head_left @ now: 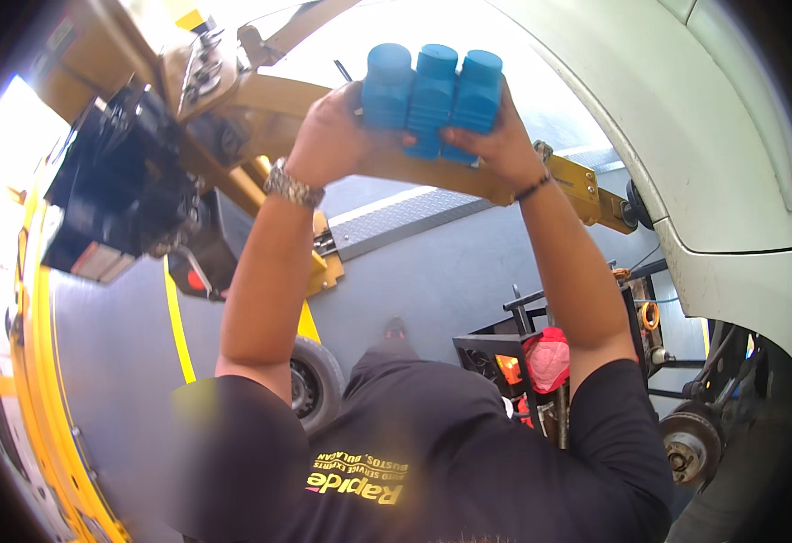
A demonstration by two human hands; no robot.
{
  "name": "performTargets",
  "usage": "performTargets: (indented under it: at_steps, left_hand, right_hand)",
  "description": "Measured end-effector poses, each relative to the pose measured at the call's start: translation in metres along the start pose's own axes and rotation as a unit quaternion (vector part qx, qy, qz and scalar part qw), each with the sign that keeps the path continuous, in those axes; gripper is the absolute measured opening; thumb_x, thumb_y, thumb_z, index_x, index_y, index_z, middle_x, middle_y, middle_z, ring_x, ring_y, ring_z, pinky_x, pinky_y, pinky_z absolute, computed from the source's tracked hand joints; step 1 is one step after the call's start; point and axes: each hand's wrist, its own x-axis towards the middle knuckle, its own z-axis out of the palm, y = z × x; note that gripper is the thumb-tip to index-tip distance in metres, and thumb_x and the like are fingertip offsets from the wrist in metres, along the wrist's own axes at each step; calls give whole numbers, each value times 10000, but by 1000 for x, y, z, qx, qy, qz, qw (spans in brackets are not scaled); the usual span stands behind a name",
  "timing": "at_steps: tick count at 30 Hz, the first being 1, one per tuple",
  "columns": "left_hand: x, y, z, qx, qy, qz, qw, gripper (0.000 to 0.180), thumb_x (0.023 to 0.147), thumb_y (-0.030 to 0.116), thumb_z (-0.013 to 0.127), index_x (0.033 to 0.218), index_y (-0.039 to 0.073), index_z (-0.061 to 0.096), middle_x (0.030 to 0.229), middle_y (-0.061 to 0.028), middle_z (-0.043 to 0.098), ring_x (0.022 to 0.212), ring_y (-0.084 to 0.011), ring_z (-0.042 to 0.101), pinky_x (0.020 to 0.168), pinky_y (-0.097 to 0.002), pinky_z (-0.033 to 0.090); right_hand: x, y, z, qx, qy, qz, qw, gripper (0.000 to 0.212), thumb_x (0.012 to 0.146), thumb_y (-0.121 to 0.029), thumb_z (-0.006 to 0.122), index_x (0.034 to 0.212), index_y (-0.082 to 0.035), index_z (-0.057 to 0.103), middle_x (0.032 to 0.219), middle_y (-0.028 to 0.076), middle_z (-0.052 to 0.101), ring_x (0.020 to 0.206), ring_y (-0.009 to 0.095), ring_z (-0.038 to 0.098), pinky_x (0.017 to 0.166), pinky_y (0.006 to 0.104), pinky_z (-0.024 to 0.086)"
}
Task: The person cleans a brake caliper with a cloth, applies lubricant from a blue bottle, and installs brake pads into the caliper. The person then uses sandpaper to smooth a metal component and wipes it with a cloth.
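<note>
Both arms are raised high and stretched out ahead of me. Between my hands are three blue ribbed cylinders (pixel 432 90), standing side by side with rounded tops; their exact kind I cannot make out. My left hand (pixel 334 131) is closed on the left side of the set, its thumb across the front. From the right, my right hand (pixel 497 140) grips the other side, thumb also in front. The fingers behind the cylinders are hidden. A yellow lift arm (pixel 396 167) passes just behind and below my hands.
A raised white car body (pixel 686 154) curves along the right, with a bare brake disc (pixel 690 448) below. The yellow lift post (pixel 47 362) and a black motor unit (pixel 111 190) stand left. A wheel (pixel 314 385) lies low; a black rack (pixel 496 348) holds a red cloth (pixel 548 359).
</note>
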Motion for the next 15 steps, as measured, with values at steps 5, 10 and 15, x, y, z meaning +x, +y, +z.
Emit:
performTargets:
  at_steps: [5, 10, 15]
  left_hand:
    - [53, -34, 0, 60, -107, -83, 989, 615, 688, 511, 891, 1078, 61, 736, 981, -153, 765, 920, -284, 741, 853, -398, 571]
    - [58, -56, -8, 38, -122, -79, 989, 664, 687, 503, 907, 1081, 2, 718, 965, -161, 763, 917, -284, 742, 850, -401, 573]
    - [64, -64, -13, 22, -146, -84, 985, 746, 706, 409, 931, 1239, -38, 661, 1074, -172, 757, 983, -260, 742, 864, -384, 588]
  right_hand:
    - [48, 20, -3, -153, -27, 46, 987, 985, 718, -179, 951, 1496, -94, 354, 1342, 103, 581, 1268, 248, 568, 1091, 408, 479]
    - [40, 23, 5, -213, -49, 64, 974, 1065, 682, -279, 972, 1518, -134, 329, 1386, 164, 579, 1328, 311, 546, 1109, 442, 469]
    - [39, 17, -5, -267, -65, 45, 960, 1053, 660, -346, 975, 1504, -99, 397, 1412, 181, 573, 1342, 344, 549, 1107, 445, 472]
